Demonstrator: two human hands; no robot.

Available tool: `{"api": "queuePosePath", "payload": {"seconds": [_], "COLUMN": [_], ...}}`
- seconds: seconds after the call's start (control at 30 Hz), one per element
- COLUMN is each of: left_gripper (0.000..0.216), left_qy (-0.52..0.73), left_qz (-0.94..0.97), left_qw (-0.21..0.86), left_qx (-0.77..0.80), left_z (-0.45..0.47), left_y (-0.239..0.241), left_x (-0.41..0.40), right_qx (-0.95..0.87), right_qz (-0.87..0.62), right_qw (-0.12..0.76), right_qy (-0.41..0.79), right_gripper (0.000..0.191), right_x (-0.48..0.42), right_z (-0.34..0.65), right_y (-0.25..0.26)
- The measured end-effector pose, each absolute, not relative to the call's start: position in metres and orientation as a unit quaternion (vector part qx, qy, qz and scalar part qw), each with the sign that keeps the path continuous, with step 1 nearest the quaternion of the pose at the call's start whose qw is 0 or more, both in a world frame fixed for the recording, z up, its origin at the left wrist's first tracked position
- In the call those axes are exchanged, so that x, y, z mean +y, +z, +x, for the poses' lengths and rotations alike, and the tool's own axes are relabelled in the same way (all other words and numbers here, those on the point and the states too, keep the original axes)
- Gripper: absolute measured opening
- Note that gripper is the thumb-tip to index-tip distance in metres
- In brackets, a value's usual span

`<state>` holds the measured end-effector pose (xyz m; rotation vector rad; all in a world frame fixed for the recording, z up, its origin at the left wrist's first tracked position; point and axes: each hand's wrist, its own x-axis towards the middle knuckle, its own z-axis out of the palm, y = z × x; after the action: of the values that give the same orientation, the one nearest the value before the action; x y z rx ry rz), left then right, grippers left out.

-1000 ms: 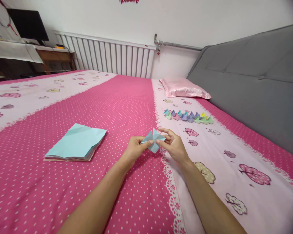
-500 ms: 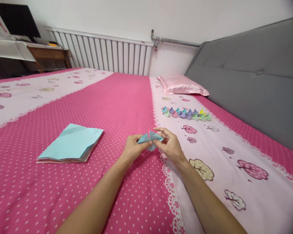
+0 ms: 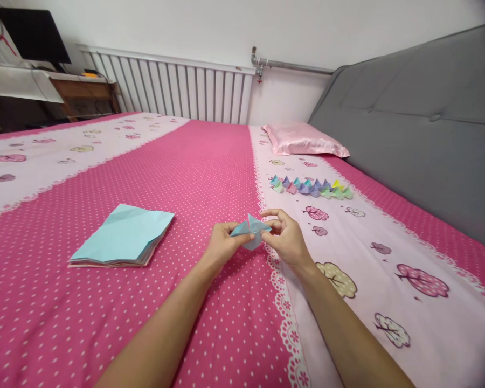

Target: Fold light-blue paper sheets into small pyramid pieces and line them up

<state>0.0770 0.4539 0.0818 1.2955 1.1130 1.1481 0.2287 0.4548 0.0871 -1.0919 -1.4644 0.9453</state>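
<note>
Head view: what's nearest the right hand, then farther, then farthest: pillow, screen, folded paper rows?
1. Folded paper rows: on the bed, beyond the right hand.
2. Pillow: behind them, beside the headboard.
3. Screen: far left, on the desk.

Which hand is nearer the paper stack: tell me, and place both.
The left hand. It is to the right of the paper stack, not touching it; the right hand is farther right, beyond the left.
</note>
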Motion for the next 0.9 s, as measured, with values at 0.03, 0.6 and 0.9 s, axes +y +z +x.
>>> {"api": "queuePosePath", "payload": {"seconds": [0.03, 0.6, 0.9], "left_gripper": [0.018, 0.022, 0.027], "left_qy": [0.480, 0.491, 0.462], "left_qz": [0.534, 0.456, 0.505], "left_qw": [0.519, 0.596, 0.610], "left_qx": [0.464, 0.444, 0.399], "left_z": [0.077, 0.074, 0.076], "left_y": [0.082, 0.086, 0.086], "left_x": [0.454, 0.451, 0.450], "right_qx": [-0.606, -0.523, -0.506], "right_qz": [-0.460, -0.433, -0.419], "right_qw": [0.516, 0.495, 0.511], "right_qy": [0.395, 0.541, 0.554], "right_gripper": [0.035, 0.037, 0.027], "right_x": [0.455, 0.454, 0.451], "right_z": [0.230, 0.237, 0.229], "right_y": [0.088, 0.095, 0.090]}}
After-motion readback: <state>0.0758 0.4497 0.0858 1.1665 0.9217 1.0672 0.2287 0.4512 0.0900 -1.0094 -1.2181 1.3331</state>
